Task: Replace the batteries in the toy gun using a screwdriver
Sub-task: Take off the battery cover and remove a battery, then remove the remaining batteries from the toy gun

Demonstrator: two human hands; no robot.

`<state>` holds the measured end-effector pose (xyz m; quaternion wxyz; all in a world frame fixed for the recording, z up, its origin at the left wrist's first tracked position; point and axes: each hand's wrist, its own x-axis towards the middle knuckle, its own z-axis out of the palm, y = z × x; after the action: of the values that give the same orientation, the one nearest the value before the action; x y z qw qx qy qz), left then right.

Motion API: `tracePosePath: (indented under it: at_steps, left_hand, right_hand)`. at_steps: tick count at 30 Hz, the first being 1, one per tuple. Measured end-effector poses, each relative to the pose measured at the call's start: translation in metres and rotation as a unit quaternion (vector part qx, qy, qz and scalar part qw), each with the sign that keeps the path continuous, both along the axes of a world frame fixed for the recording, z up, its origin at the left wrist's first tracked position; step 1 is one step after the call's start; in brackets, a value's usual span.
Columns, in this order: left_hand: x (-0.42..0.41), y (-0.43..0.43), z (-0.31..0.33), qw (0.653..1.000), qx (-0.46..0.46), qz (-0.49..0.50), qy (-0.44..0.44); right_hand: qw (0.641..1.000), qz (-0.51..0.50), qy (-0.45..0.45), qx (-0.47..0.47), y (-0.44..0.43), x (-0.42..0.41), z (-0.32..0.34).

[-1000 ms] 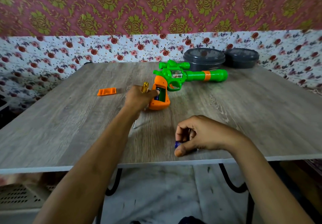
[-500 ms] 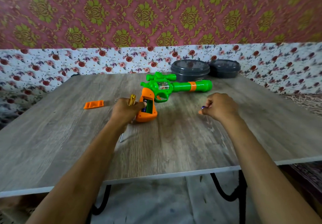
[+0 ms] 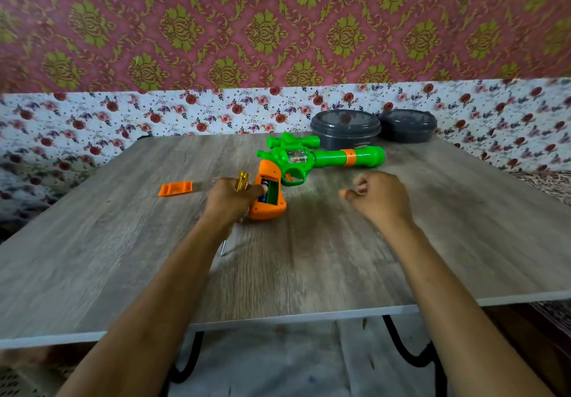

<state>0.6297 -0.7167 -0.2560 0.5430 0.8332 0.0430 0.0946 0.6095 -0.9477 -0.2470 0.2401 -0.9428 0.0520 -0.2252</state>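
The green toy gun [image 3: 327, 159] lies on the wooden table [image 3: 324, 260], barrel to the right. Its orange grip [image 3: 269, 209] has the battery compartment open, with a blue battery [image 3: 263, 193] inside. My left hand [image 3: 227, 203] grips the yellow-handled screwdriver [image 3: 242, 180], whose tip [image 3: 222, 249] pokes out below the wrist, and the thumb presses on that battery. Just right of the grip hovers my right hand [image 3: 381, 200], fingers curled, thumb against the index finger. The battery it pinched earlier is hidden by blur and fingers.
The orange compartment cover [image 3: 175, 188] lies on the table left of my left hand. Two dark grey lidded containers [image 3: 345, 125] [image 3: 408, 125] stand at the back edge behind the gun. A flowered wall rises right behind the table.
My right hand lifted a small blue battery from the table's near edge and carried it forward and left toward the gun's grip. My left hand stayed at the grip.
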Motion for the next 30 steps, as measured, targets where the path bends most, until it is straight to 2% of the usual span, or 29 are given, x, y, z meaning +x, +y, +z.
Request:
tracePosePath:
  at_steps: [2, 3, 5, 6, 8, 10, 16, 18, 20, 22, 24, 27, 30]
  left_hand:
    - [-0.001, 0.000, 0.001, 1.000, 0.002, 0.004, -0.001]
    - [-0.001, 0.000, 0.001, 1.000, 0.003, 0.007, -0.001]
    - [-0.002, 0.001, 0.001, 1.000, 0.007, 0.010, 0.001]
    - [-0.002, 0.001, 0.001, 1.000, 0.009, 0.007, 0.007]
    - [-0.001, 0.002, 0.000, 1.000, 0.006, -0.002, 0.014]
    - [0.000, 0.002, 0.000, 1.000, -0.003, -0.003, 0.009]
    - [-0.005, 0.000, 0.003, 1.000, -0.005, -0.029, -0.002]
    - [-0.005, 0.001, 0.005, 1.000, 0.000, -0.024, -0.005]
    - [-0.003, 0.005, 0.009, 0.999, -0.042, 0.011, -0.023]
    - [-0.004, 0.010, 0.013, 0.988, -0.125, 0.045, -0.083]
    - [-0.008, 0.012, 0.017, 0.969, -0.166, 0.046, -0.178]
    - [-0.012, 0.011, 0.021, 0.949, -0.143, -0.002, -0.281]
    - [-0.013, 0.013, 0.022, 0.935, -0.138, -0.024, -0.327]
  right_hand:
    - [0.983, 0.089, 0.053, 0.154, 0.029, 0.005, -0.001]
    - [0.953, 0.133, 0.099, 0.252, 0.044, 0.006, -0.001]
    - [0.864, 0.199, 0.187, 0.424, 0.068, 0.008, -0.002]
    - [0.818, 0.228, 0.219, 0.481, 0.075, 0.009, -0.002]
    - [0.754, 0.275, 0.241, 0.545, 0.083, 0.012, -0.007]
    - [0.728, 0.301, 0.243, 0.567, 0.085, 0.015, -0.013]
    - [0.705, 0.323, 0.238, 0.585, 0.082, 0.018, -0.015]
    - [0.707, 0.319, 0.240, 0.584, 0.082, 0.018, -0.016]
    - [0.716, 0.314, 0.244, 0.574, 0.084, 0.018, -0.017]
    - [0.722, 0.313, 0.249, 0.564, 0.085, 0.018, -0.018]
    - [0.727, 0.315, 0.250, 0.557, 0.085, 0.018, -0.019]
    - [0.725, 0.318, 0.250, 0.558, 0.084, 0.019, -0.020]
    - [0.726, 0.317, 0.248, 0.558, 0.084, 0.020, -0.021]
